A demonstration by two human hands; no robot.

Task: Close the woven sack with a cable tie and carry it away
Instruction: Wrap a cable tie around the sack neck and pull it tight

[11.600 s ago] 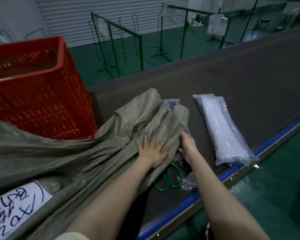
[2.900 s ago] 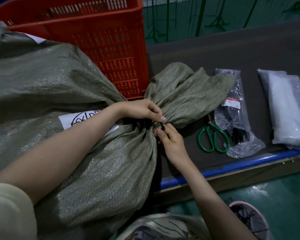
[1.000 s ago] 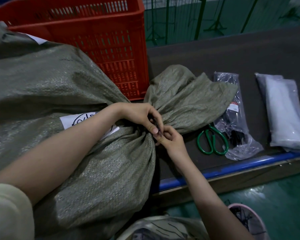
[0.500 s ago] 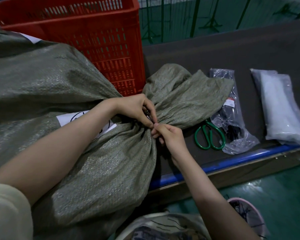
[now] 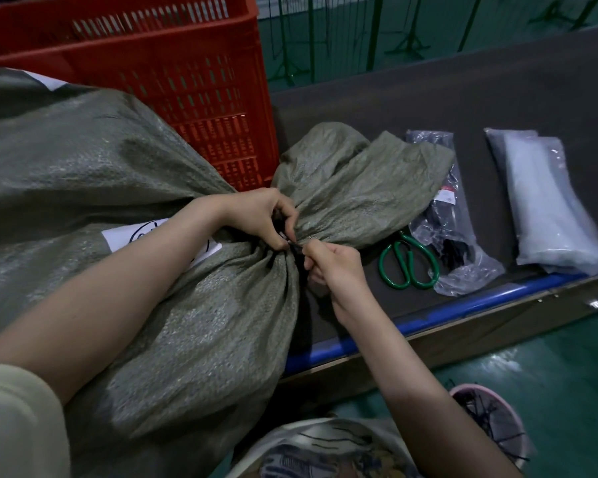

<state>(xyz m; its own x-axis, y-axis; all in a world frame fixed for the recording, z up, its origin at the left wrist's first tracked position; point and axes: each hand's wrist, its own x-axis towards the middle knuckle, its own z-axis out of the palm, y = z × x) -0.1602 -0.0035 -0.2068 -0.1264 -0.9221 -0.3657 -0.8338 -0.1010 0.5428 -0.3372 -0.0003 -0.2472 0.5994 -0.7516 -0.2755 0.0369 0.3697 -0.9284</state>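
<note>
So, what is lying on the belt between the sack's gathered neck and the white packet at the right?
In the head view, green-handled scissors and a clear bag of black cable ties lie between the sack and the white packet.

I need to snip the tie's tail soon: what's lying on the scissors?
The sack's flared mouth and a clear bag cover the blades; only the scissors' green handles show.

Dark belt carries sack, red crate, scissors, two bags.

Both hands pinch cable tie at sack neck.
</note>
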